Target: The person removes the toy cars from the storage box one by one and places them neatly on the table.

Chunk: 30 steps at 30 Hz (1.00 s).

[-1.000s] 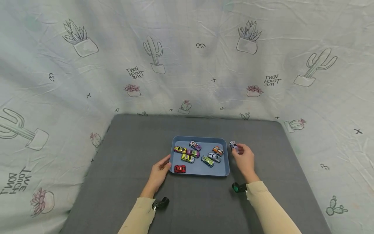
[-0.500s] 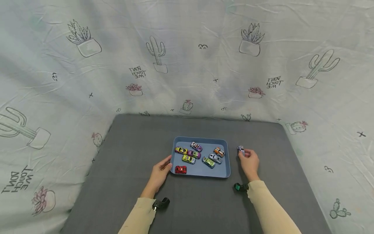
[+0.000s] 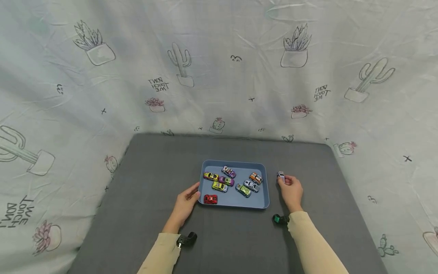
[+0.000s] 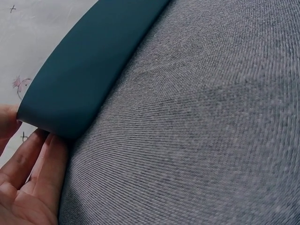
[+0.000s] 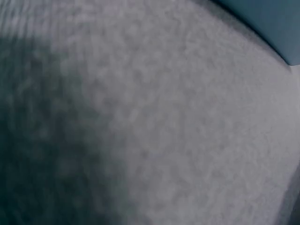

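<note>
A blue-grey rectangular tray (image 3: 253,199) lies on the table, with several toy cars in it. My left hand (image 3: 184,205) pinches the tray's left edge, and in the left wrist view its thumb and fingers (image 4: 51,164) meet at the tray's corner. To the right of the tray, my right hand (image 3: 291,192) pinches a small pale toy car with dark markings (image 3: 281,176), partly hidden by the fingers. Whether that car touches the table, I cannot tell. The right wrist view shows neither this hand nor the car.
A red toy car (image 3: 210,199) sits in the tray's near left corner. Yellow and purple cars are grouped behind it; a green car (image 3: 243,190), a silver car (image 3: 251,185) and an orange car (image 3: 256,177) stand at the right. A printed curtain hangs behind the grey table (image 3: 232,239).
The right hand has moved right, away from the tray's edge, with the pale toy car, then has stayed nearly still. The left hand and tray have kept their place.
</note>
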Available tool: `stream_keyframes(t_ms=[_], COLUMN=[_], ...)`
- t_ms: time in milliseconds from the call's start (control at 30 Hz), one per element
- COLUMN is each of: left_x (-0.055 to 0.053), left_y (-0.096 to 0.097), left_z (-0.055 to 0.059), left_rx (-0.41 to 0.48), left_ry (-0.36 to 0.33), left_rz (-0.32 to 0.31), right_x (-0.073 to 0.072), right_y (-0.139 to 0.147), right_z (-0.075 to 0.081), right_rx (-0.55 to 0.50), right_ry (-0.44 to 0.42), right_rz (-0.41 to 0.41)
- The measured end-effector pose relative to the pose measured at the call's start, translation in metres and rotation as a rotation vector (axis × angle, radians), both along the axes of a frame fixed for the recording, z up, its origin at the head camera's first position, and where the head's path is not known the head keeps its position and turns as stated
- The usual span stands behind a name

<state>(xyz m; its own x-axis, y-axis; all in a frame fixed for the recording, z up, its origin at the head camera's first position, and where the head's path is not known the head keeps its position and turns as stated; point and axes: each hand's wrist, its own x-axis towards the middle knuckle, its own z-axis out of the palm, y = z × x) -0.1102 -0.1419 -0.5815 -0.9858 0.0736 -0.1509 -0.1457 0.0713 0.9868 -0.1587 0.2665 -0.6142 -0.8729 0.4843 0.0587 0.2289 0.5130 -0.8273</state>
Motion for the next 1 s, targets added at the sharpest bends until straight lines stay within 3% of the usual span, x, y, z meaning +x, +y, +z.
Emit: stream_keyframes(t_ms=[333,567,733,1000], left_x=[0.0,-0.007,-0.006,-0.006], left_y=[-0.002,-0.004,-0.002,-0.002], left_z=[0.0,-0.025,-0.028,-0.028], left_rx=[0.013,0.028,0.018,0.014], left_ry=[0.003,-0.005,-0.003,0.019], left_rz=[-0.019,0.009,0.028,0.043], right_x=[0.001,0.0,0.002,0.013], right_y=[0.002,0.004,0.005,-0.02], right_z=[0.002,0.004,0.009,0.027], right_rx=[-0.014,-0.031,-0.067,-0.014], right_ry=[-0.028,-0.037,-0.058,0.076], right_rz=[0.032,0.029,0.046,0.143])
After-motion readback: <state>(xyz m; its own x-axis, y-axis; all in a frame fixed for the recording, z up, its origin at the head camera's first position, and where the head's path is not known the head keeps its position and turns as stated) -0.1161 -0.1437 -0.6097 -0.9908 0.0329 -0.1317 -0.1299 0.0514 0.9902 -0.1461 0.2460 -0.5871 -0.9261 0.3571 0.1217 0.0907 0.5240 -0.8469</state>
